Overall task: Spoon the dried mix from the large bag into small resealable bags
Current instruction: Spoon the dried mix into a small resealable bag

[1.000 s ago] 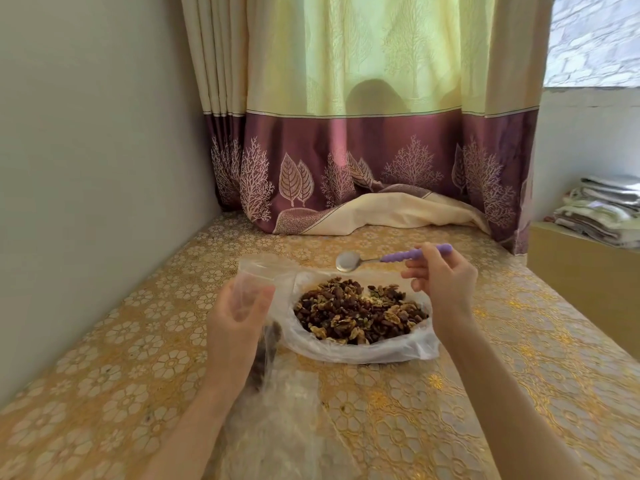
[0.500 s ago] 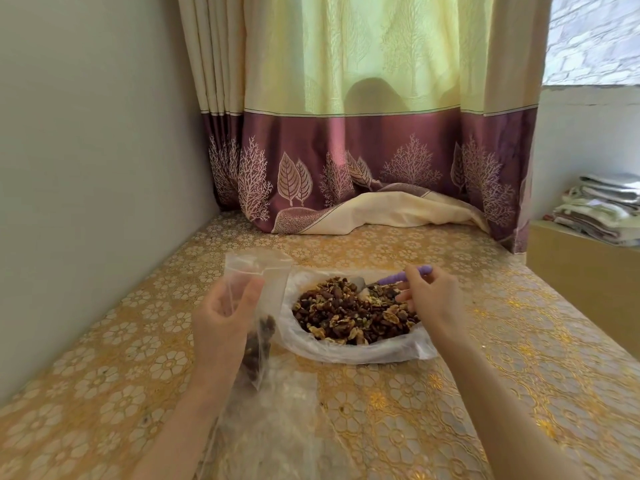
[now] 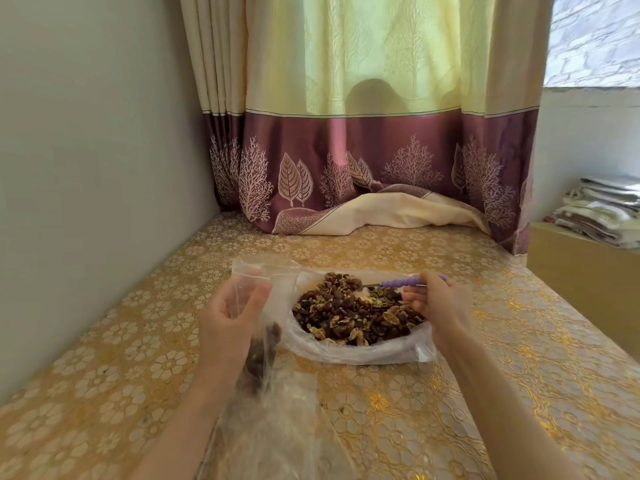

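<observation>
A large clear bag (image 3: 360, 353) lies open on the table, its rim rolled down around a heap of brown dried mix (image 3: 356, 313). My right hand (image 3: 438, 304) grips the purple handle of a spoon (image 3: 405, 281); the metal bowl is dug into the far side of the mix. My left hand (image 3: 230, 320) holds a small clear resealable bag (image 3: 258, 271) upright just left of the large bag, mouth open at the top. A little dark mix sits in its bottom, partly hidden by my hand.
A gold floral cloth covers the table (image 3: 433, 403). More clear plastic bags (image 3: 270, 431) lie at the near edge between my arms. A grey wall runs along the left, a curtain (image 3: 363, 168) hangs at the back, and folded cloths (image 3: 606, 209) sit on a low cabinet at right.
My right hand has brought the empty spoon down from above the large bag and pushed its bowl into the mix. My left hand stays holding the small bag.
</observation>
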{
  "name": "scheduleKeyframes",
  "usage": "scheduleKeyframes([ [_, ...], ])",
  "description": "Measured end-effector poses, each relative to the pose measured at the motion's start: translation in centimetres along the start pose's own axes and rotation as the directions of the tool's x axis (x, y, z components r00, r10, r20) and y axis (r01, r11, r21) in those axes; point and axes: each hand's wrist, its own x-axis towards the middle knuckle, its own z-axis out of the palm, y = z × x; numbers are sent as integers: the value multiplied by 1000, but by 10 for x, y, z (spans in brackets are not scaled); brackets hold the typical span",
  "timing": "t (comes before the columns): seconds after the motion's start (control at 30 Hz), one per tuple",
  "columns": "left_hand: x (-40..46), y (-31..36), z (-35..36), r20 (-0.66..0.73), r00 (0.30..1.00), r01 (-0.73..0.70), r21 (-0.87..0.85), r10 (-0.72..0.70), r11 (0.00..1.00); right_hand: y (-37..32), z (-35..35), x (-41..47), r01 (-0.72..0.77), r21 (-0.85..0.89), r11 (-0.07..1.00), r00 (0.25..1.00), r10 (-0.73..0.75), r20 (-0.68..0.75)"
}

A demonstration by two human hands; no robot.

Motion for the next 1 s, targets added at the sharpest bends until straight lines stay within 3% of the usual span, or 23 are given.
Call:
scheduleKeyframes([
  [0.2, -1, -2, 4, 42, 999, -19, 54, 16, 998, -1, 0, -2, 52, 60, 997, 996, -48, -80],
  [0.43, 0, -5, 6, 73, 997, -27, 29, 25, 999, -29, 15, -20, 211, 106, 972, 977, -209, -30],
  [0.7, 3, -10, 5, 83, 996, 7, 76, -13, 997, -58, 36, -50, 275, 218, 936, 936, -312, 160],
  [1.0, 4, -9, 3, 75, 996, 55, 17, -57, 998, -57, 46, -64, 430, 152, 890, 767, -448, 459],
])
